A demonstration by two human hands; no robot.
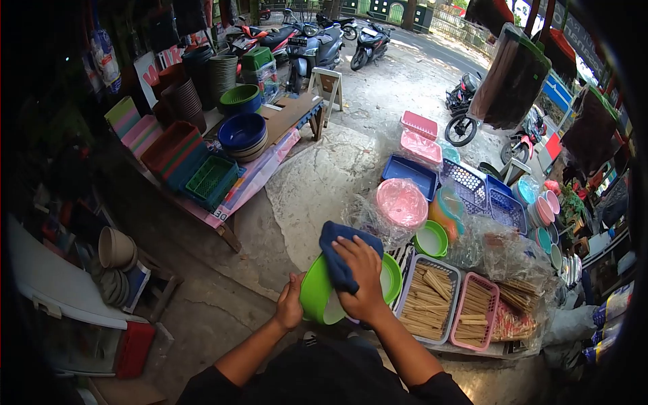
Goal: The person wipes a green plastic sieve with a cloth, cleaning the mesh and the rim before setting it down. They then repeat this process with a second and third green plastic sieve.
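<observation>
My left hand [290, 302] grips the rim side of a lime-green plastic basin [313, 291], which is tilted on its side in front of my body. My right hand [360, 273] presses a dark blue cloth [336, 251] against the basin's upper edge, its fingers spread over the folds. Part of the basin is hidden behind the cloth and my right hand. Just beyond my right wrist sits another green basin [392, 278] with a whitish inside, partly covered by my hand.
To the right, a grey basket [440, 259] and a pink basket [496, 291] hold wooden sticks. Behind them are a plastic-wrapped pink basin [402, 202] and blue trays [410, 177]. A table [291, 116] with stacked tubs stands left. Wrapped goods [511, 77] hang at upper right.
</observation>
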